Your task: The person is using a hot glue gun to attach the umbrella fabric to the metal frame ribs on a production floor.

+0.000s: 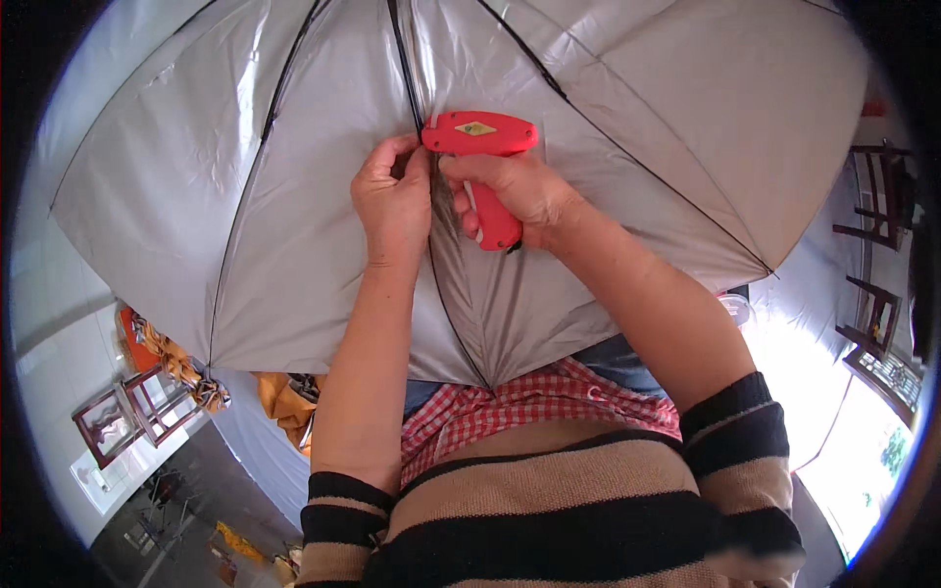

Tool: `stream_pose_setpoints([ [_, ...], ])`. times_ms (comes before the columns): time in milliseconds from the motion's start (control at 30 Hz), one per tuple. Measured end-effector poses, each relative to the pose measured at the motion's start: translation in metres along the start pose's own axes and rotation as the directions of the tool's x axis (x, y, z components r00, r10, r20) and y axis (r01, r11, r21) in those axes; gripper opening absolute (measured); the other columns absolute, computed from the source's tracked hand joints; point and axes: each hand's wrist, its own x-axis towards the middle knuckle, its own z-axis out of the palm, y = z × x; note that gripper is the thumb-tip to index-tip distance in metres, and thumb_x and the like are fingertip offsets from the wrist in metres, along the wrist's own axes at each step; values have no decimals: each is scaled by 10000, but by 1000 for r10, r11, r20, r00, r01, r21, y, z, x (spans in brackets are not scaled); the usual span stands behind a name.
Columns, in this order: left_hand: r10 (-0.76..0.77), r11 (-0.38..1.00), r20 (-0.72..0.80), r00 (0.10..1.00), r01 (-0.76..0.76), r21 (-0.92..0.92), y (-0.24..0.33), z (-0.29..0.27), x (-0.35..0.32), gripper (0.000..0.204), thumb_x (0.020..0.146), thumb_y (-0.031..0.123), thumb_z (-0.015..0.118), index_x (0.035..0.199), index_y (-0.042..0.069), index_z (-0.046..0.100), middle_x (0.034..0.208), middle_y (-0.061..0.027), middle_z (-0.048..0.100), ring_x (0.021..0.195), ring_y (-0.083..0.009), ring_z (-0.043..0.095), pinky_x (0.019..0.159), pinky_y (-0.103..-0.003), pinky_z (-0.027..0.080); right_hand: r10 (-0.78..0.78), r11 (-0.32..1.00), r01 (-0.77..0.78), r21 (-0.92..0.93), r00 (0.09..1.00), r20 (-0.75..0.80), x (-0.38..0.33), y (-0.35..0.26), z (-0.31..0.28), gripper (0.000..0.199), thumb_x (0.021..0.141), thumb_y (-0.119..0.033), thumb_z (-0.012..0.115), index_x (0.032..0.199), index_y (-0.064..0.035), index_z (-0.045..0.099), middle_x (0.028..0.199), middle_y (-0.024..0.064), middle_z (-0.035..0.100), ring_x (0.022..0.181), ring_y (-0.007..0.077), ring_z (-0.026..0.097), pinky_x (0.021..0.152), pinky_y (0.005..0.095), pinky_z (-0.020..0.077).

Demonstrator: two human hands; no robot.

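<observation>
An open umbrella canopy [304,274], silver-grey on the side facing me, spreads across the view with black ribs running over it. My right hand [515,191] is wrapped round the handle of a red pistol-shaped tool [480,132] with a yellow diamond label. The tool's nose reaches a dark rib [404,59] near the middle of the canopy. Just left of that nose, my left hand [394,191] pinches at the same rib, thumb and fingertips together. The exact spot under those fingertips is hidden.
Wooden chairs or frames [123,416] show at the lower left, and dark wooden furniture [877,196] lines the right rim. Orange-brown fabric [287,404] lies below the canopy's left edge. A red checked cloth [539,407] covers my lap.
</observation>
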Motion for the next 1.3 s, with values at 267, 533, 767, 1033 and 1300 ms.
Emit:
stream_pose_setpoints([
  [267, 77, 752, 192, 978, -184, 633, 23, -112, 74, 136, 782, 129, 629, 884, 48, 591, 774, -103, 619, 724, -208, 598, 652, -328, 473, -177, 984, 177, 21, 984, -17, -47, -42, -8, 270, 848, -262, 591, 897, 3, 572, 821, 143, 634, 751, 264, 647, 705, 392, 542],
  [533, 497, 310, 231, 837, -420, 853, 1, -22, 14, 256, 760, 183, 659, 918, 43, 514, 853, -150, 589, 768, -331, 589, 660, -431, 479, -16, 976, 14, 216, 1000, 9, -19, 13, -2, 225, 818, -183, 633, 915, 10, 570, 836, 142, 634, 748, 275, 647, 710, 388, 541],
  [767, 281, 804, 15, 960, -244, 543, -3, -16, 3, 129, 782, 58, 632, 870, 1, 557, 773, -148, 636, 664, -282, 628, 621, -343, 497, -115, 979, 124, 159, 991, -65, -1, 8, 11, 243, 793, -154, 660, 964, -5, 573, 832, 129, 633, 728, 260, 649, 673, 384, 546],
  [1033, 140, 979, -74, 987, -127, 159, -18, -19, 0, 142, 778, 28, 646, 912, -19, 648, 787, -64, 666, 670, -107, 586, 657, -252, 481, -30, 994, 39, 106, 996, -81, -17, 9, 12, 243, 792, -137, 654, 984, -12, 570, 849, 121, 633, 736, 246, 649, 676, 379, 550],
  [1300, -106, 994, 35, 994, 107, -26, 0, -15, -2, 127, 788, 23, 642, 900, -34, 655, 748, -27, 637, 657, -93, 561, 632, -234, 467, 36, 984, -65, 169, 985, 170, -9, 4, -6, 235, 802, -192, 650, 925, -3, 585, 834, 133, 642, 754, 258, 654, 696, 383, 552],
])
